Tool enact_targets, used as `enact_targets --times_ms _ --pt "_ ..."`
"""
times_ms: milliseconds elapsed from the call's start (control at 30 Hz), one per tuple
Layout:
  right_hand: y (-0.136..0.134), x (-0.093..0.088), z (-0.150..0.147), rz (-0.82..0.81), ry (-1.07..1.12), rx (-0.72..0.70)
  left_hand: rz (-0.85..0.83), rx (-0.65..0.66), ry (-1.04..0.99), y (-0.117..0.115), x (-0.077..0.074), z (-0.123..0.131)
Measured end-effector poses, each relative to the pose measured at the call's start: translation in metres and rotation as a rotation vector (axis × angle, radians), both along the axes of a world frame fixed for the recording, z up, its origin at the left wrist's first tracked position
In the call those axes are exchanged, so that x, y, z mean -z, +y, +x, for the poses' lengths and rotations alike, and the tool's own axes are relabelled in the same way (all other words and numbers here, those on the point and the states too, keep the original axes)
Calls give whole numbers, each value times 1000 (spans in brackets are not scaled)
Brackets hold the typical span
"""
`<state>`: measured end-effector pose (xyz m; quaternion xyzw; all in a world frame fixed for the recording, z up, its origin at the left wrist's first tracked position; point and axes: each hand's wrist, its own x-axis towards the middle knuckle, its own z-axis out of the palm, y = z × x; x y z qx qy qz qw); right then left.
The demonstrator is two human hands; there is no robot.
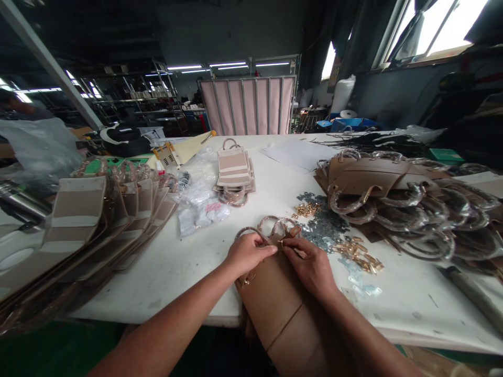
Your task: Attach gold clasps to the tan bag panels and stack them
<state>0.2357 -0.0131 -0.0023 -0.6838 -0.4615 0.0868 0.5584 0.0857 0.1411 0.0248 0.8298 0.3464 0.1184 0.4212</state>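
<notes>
A tan leather-like bag panel [271, 303] with plastic-wrapped handles [269, 222] at its far end slopes over the near table edge towards me. My left hand [249, 255] grips that far end, its thumb pressed on top and its fingers curled behind by a handle. My right hand [308, 261] pinches a small gold metal fitting [280, 243] at the panel's edge, close to the left thumb. Another gold fitting [248, 278] sits on the panel's left side. Just beyond my right hand lie loose gold fittings [359, 254] and grey metal plates [324, 228].
Stacked tan panels with wrapped handles [377, 183] stand at the right. Striped bag pieces [78, 209] lean in a row at the left. More striped pieces [234, 167] and a clear plastic bag [204, 212] lie on the white table [176, 277]. At far left is a person [23, 107].
</notes>
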Motion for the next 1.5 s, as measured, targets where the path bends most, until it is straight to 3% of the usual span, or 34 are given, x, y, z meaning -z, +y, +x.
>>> enact_targets --times_ms 100,200,500,667,800,1200,1367,1500 --pt "-7 -13 -5 54 -41 4 -157 -86 -48 -9 -10 -1" --pt "-16 -24 -7 81 -115 -14 -255 -75 -116 -18 -21 -4" --pt "-36 -27 -14 159 -325 21 -187 -53 -247 -41 -42 -9" --pt "-41 -19 -23 223 -378 69 -196 23 -279 -50 -44 -12" --pt "-42 -15 -24 145 -510 91 -175 42 -281 -56 -45 -15" --pt "-43 -56 -12 -138 -646 -123 -174 29 -317 -61 -40 -11" --pt "-41 -57 -9 -174 -695 -144 -106 32 -301 -64 -40 -10" --pt "-37 -47 -11 -139 -610 -90 9 5 -281 -67 -46 -10"
